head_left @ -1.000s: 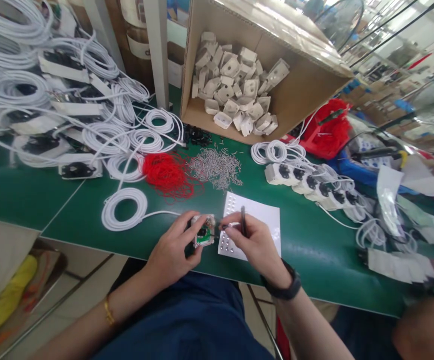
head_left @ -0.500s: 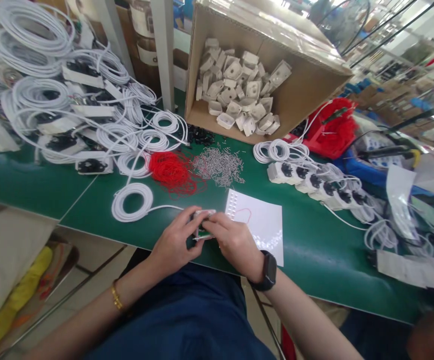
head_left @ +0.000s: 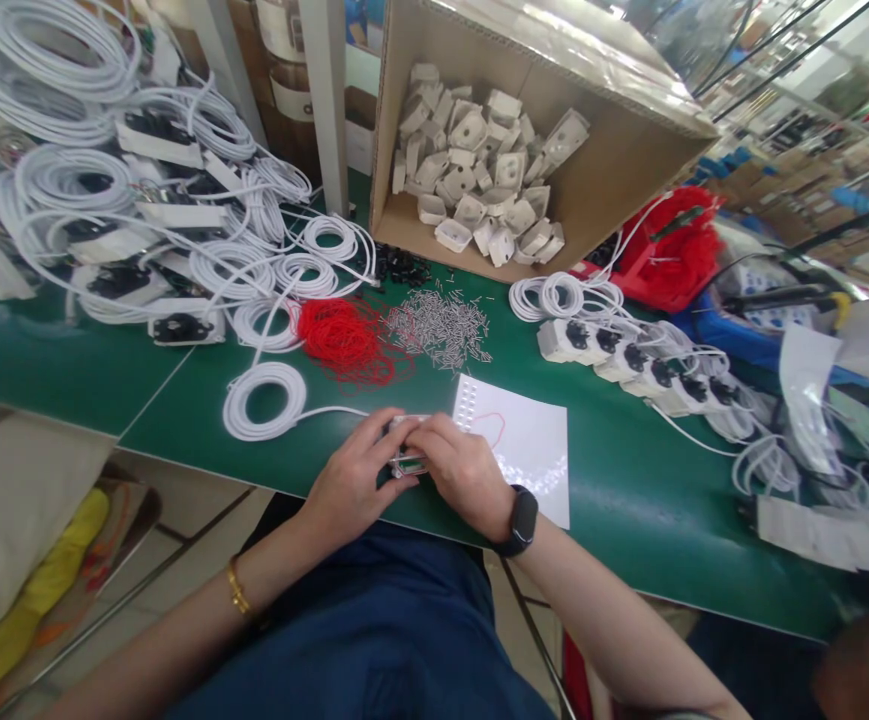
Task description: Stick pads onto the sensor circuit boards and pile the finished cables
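Note:
Near the table's front edge, my left hand (head_left: 350, 472) grips a small white plastic housing (head_left: 408, 464) by its left side, thumb below and fingers on top. Something green shows inside the housing's open part. The fingers of my right hand (head_left: 465, 470) are bent and pressed together over its right side; whether they pinch a small part there is hidden. A white cable (head_left: 333, 411) runs from a coil (head_left: 264, 402) to behind my left fingers. Just right of my right hand lies a white sheet (head_left: 531, 450) with a red wire loop and rows of small clear dots.
Beyond my hands lie red wires (head_left: 345, 340), a heap of small metal pins or screws (head_left: 445, 328) and black parts (head_left: 402, 266). A cardboard box (head_left: 606, 190) holds white housings. Coiled cables with sockets (head_left: 186, 322) crowd the left; a row of white sockets (head_left: 633, 365) stands right.
My right hand and wrist have shifted slightly left, closer over the housing. The housing is tilted a little differently, and my left hand keeps its hold.

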A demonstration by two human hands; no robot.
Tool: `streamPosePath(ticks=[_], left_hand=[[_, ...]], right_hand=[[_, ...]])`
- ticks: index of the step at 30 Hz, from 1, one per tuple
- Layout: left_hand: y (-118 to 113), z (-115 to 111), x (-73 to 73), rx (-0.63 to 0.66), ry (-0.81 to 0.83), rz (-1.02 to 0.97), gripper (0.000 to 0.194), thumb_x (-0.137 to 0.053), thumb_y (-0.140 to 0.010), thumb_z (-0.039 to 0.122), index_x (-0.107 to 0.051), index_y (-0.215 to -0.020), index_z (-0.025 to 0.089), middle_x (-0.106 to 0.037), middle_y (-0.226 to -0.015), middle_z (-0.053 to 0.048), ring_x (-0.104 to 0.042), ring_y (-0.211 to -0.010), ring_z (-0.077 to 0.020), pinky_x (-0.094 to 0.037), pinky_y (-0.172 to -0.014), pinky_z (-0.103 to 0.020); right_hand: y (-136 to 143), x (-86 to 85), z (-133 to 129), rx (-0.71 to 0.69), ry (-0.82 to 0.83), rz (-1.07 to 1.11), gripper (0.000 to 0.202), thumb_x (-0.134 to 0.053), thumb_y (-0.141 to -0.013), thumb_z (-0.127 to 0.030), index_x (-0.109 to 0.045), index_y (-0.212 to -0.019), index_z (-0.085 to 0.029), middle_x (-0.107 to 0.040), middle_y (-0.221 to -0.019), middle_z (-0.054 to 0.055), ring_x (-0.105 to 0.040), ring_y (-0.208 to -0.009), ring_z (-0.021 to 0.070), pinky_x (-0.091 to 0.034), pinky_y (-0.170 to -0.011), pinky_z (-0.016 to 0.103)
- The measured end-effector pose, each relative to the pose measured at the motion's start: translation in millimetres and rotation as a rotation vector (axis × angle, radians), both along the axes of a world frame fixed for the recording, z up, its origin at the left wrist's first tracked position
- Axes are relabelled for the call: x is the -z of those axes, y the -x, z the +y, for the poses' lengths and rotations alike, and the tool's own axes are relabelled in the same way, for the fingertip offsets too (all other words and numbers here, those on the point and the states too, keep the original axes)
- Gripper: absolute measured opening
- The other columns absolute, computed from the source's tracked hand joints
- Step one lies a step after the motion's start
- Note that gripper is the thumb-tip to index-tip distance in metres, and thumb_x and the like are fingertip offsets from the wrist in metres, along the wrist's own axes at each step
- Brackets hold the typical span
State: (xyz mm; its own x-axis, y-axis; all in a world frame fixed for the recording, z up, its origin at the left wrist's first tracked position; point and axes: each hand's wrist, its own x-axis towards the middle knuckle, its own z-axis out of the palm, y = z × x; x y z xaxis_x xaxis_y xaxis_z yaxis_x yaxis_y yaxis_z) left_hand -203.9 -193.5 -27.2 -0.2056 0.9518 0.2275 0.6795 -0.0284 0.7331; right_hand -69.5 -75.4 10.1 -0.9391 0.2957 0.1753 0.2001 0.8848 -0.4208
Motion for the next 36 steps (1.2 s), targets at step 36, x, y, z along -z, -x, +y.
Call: streamPosePath(ticks=[36], left_hand=[[0, 3, -3.0, 0.008, 0.05, -0.031, 0.052, -0.059, -0.085, 0.031, -0.039, -0.133, 0.025, -0.045, -0.133, -0.006, -0.043, -0.124, -0.021, -0.036, -0.108, -0.037]], right_hand=[[6, -16.3, -17, 0.171, -0.153, -0.132, 0.013, -0.046, -0.089, -0.011, -0.058, -0.088, -0.016, -0.061, -0.089, 0.005, -0.058, -0.07, 0.0157, -0.037, -0.049, 0.025]])
